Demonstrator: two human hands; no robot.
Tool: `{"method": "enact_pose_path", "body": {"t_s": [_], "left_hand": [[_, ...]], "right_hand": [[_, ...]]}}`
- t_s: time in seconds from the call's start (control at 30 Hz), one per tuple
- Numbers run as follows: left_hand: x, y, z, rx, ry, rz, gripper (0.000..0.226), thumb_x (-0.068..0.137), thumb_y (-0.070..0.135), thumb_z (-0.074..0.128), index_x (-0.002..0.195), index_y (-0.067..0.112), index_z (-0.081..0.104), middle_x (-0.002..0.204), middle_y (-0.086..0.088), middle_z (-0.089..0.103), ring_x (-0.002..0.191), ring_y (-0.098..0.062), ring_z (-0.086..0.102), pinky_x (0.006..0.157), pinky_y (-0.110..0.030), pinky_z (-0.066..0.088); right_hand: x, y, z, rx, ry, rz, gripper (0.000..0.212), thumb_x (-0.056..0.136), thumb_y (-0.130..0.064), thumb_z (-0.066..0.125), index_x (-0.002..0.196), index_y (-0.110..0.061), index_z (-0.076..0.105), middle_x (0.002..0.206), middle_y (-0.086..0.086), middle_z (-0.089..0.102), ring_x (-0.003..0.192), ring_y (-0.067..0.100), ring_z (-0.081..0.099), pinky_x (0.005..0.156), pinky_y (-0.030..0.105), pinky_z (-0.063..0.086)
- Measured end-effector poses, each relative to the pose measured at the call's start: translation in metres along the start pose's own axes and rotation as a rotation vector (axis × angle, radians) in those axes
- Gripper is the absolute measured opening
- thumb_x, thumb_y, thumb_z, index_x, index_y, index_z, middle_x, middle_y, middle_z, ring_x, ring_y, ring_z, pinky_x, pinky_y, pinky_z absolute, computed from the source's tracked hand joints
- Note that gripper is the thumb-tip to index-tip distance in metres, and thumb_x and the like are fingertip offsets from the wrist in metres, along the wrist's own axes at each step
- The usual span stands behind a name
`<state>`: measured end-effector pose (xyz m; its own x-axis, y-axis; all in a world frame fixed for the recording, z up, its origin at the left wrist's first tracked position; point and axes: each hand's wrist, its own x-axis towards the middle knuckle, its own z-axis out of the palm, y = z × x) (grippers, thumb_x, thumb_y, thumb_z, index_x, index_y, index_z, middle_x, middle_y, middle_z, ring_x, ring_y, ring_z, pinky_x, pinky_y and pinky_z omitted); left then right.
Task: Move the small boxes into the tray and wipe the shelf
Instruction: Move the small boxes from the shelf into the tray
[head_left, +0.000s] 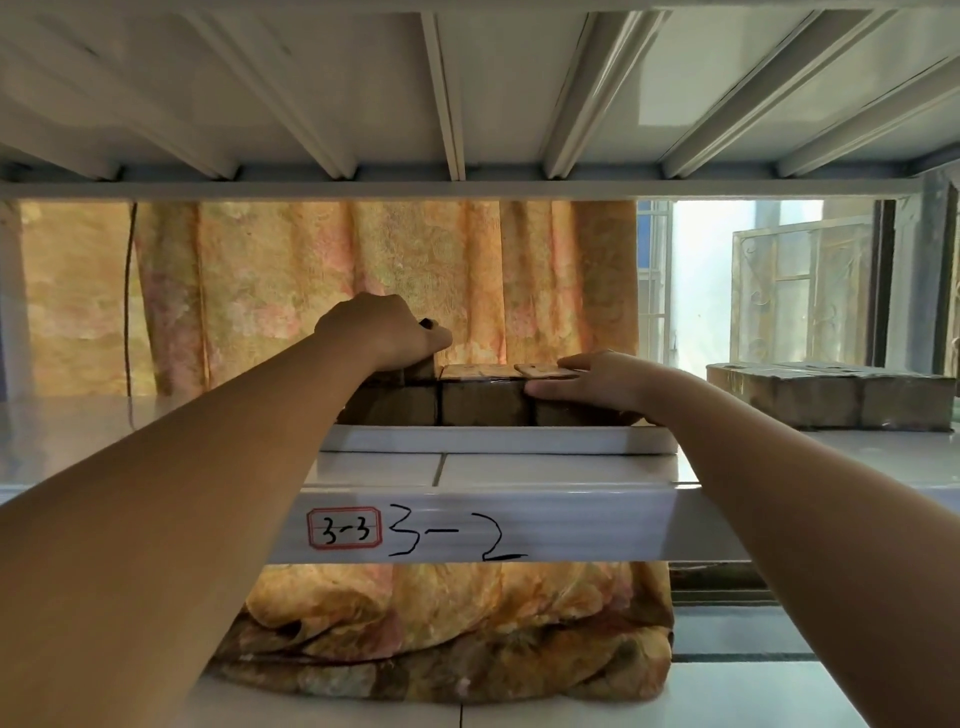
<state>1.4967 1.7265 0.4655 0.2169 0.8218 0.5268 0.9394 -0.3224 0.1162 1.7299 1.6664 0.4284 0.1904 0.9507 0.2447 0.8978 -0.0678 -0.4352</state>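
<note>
A white tray (498, 439) sits on the shelf (561, 470) in the middle of the view. Several small brown boxes (483, 400) stand in a row inside it. My left hand (384, 330) grips a small box (421, 370) that sits on top of the row at its left end, fingers curled over it. My right hand (597, 379) lies over the right end of the row, with the thumb against the side of the rightmost box (571, 413) and the fingers across its top. More brown boxes (831, 395) stand on the shelf at the right, outside the tray.
The shelf's front rail carries a label "3-3" (344, 528) and handwritten "3-2". The underside of an upper shelf (467, 93) hangs low overhead. An orange flowered curtain (363, 275) hangs behind, and a window (727, 280) shows at the right.
</note>
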Motion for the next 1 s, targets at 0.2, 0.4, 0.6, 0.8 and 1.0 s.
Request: {"method": "enact_pose_path", "body": {"t_s": [0.2,0.4,0.6,0.8,1.0], "left_hand": [[-0.002,-0.003,0.004,0.004,0.086,0.035,0.058,0.078,0.064,0.043,0.099,0.014,0.063,0.088,-0.007,0.060,0.080,-0.027,0.057,0.062,-0.029,0.040],[-0.003,-0.003,0.006,-0.039,0.129,0.043,0.068,0.075,0.064,0.047,0.117,0.011,0.060,0.130,-0.015,0.044,0.113,-0.038,0.048,0.084,-0.039,0.046],[-0.013,-0.002,0.010,0.043,0.186,0.080,0.073,0.081,0.064,0.044,0.134,0.015,0.038,0.130,-0.017,0.051,0.123,-0.041,0.042,0.099,-0.050,0.033],[-0.032,0.032,0.008,0.144,0.386,0.211,0.066,0.088,0.056,0.041,0.143,0.021,0.028,0.152,-0.010,0.029,0.144,-0.031,0.016,0.114,-0.057,0.007],[-0.039,0.121,0.008,-0.002,0.407,0.376,0.051,0.089,0.039,0.047,0.136,0.023,0.040,0.152,-0.007,0.031,0.144,-0.028,0.017,0.116,-0.052,0.013]], "right_hand": [[0.003,0.009,0.001,0.140,0.081,0.019,0.092,0.060,-0.060,0.076,0.139,-0.031,0.040,0.145,0.003,0.041,0.123,0.024,0.045,0.095,0.037,0.045],[-0.001,0.008,0.005,0.105,0.146,0.005,0.082,0.063,-0.058,0.075,0.135,-0.030,0.048,0.144,0.003,0.043,0.128,0.025,0.043,0.104,0.037,0.038],[-0.004,0.006,0.009,0.078,0.164,-0.012,0.085,0.062,-0.062,0.073,0.137,-0.031,0.046,0.145,0.002,0.043,0.132,0.025,0.041,0.107,0.035,0.034],[-0.008,0.002,0.008,0.132,0.315,-0.074,0.079,0.069,-0.073,0.057,0.133,-0.027,0.048,0.143,0.005,0.046,0.128,0.025,0.046,0.102,0.037,0.039],[-0.019,0.021,-0.025,0.116,0.677,-0.157,0.046,0.087,-0.056,0.049,0.112,-0.020,0.062,0.121,0.002,0.063,0.110,0.021,0.057,0.084,0.028,0.041]]}}
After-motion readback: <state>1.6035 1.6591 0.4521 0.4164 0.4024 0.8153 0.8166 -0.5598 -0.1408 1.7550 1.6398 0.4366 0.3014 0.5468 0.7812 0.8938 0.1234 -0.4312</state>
